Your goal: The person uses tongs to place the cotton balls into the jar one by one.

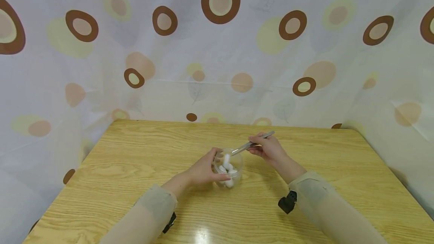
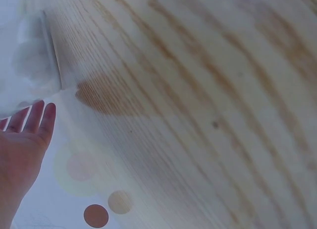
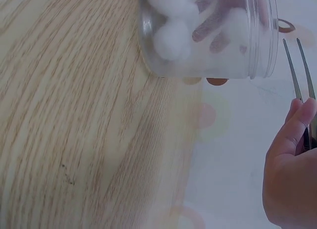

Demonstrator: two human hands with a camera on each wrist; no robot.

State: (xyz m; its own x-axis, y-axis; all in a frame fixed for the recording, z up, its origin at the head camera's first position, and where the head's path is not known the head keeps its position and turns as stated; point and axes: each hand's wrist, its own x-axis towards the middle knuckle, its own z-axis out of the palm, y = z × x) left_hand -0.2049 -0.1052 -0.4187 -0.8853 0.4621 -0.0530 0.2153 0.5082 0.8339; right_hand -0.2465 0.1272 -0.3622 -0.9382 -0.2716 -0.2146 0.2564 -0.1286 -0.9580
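A clear plastic jar [image 1: 239, 165] stands on the table with several white cotton balls [image 1: 226, 160] inside. My left hand [image 1: 204, 170] holds the jar from its left side, thumb at the near side and fingers round the far side. In my right hand [image 1: 270, 150], thumb and fingers pinch metal tweezers [image 1: 250, 145] that slant down toward the jar's mouth. The right wrist view shows the tweezers' tips apart, just beyond the jar's rim [image 3: 271, 35], with nothing between them. Only part of the left hand [image 2: 22, 157] and the jar appear in the left wrist view.
The wooden table [image 1: 142, 153] spreads out around the jar. A white cloth [image 1: 217, 55] printed with brown, yellow and peach circles hangs behind it and along both sides. A black device [image 1: 287, 202] is strapped under the right forearm.
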